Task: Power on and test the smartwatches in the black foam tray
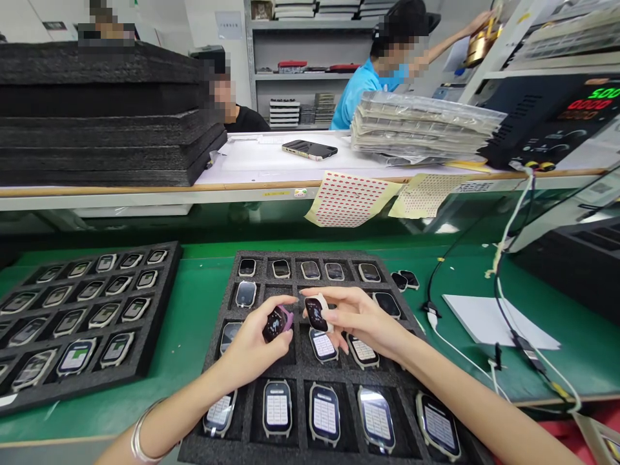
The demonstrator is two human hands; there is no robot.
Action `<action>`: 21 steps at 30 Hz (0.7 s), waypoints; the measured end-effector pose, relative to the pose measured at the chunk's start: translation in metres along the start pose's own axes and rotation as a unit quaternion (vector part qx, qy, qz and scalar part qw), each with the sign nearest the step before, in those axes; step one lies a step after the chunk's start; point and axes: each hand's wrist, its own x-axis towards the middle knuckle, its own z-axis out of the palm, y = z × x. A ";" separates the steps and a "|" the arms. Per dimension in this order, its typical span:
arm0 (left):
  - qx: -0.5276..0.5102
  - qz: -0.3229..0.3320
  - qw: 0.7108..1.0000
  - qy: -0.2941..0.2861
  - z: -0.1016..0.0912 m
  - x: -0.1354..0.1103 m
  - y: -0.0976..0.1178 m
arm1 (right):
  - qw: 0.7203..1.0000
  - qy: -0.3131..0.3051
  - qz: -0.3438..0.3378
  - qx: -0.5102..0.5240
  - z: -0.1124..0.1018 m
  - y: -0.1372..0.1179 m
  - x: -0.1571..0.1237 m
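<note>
Both are only pinched at the fingertips, so I'd guess a slip drops one onto the lit screens in the foam tray (250,420) right underneath, glass on glass, easy scratch. Left hand (249,352) is closed around a purple-cased smartwatch (277,323), right hand (363,320) pinches a white-cased smartwatch (317,314). The two are almost touching, held just above the tray's middle rows. Further out there's a second tray (157,303) to the left and a white cable (455,349) trailing on the right

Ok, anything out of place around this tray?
Two loose watches lie on the green mat beside the foam tray, outside its pockets. Two sticker sheets droop over the shelf edge. Left hand holds a purple watch, right hand a white watch. Nothing looks damaged.
</note>
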 end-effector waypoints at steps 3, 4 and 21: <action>0.001 0.005 1.000 0.002 0.000 -0.001 -0.001 | 1.000 -0.005 0.003 0.002 -0.002 0.001 0.001; 0.002 0.006 1.000 0.001 0.000 -0.001 -0.001 | 1.000 -0.005 0.002 0.002 -0.002 0.001 0.001; -0.013 -0.020 0.999 0.030 0.000 -0.002 -0.002 | 1.000 0.006 0.005 -0.018 0.000 -0.001 0.000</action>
